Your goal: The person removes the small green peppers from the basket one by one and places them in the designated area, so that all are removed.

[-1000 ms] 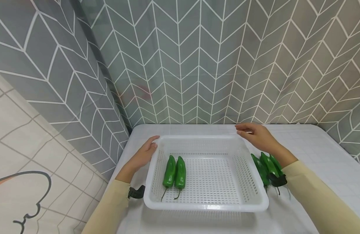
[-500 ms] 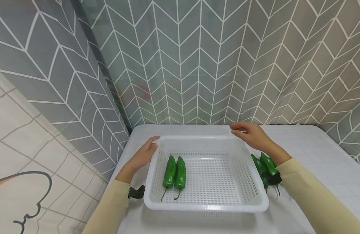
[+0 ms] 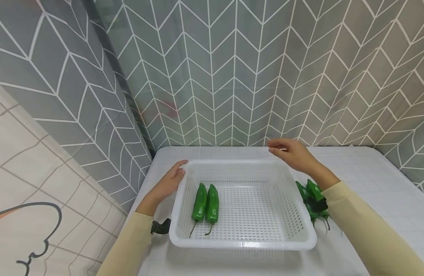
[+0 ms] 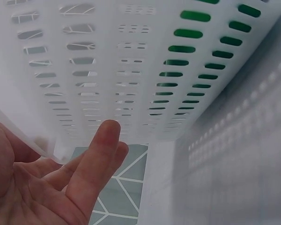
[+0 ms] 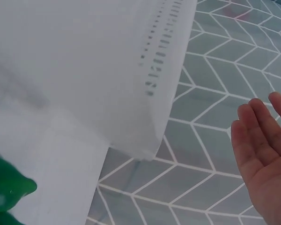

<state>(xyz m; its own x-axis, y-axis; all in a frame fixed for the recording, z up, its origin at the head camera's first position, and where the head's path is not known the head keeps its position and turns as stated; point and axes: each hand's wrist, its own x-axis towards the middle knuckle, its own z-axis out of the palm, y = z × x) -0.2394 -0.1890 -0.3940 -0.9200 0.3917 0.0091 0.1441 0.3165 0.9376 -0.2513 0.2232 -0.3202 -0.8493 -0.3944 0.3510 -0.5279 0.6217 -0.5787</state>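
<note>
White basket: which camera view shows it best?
The head view. It takes in the white basket nearly whole, from above, with two green peppers inside. The left wrist view shows only part of its slotted outside, close up; the right wrist view, a pale outer part near one corner.

A: I count one basket and one table. You?

B: The same. Inside the basket, two peppers.

A: And outside it?

B: At least two more peppers. The right sleeve crosses that bunch, so I can't give an exact number.

A: Two hands, surely: one left hand, one right hand.

B: Yes. With the left sleeve, that's two sleeves.

A: Black straps?

B: Two, one per wrist.
</note>
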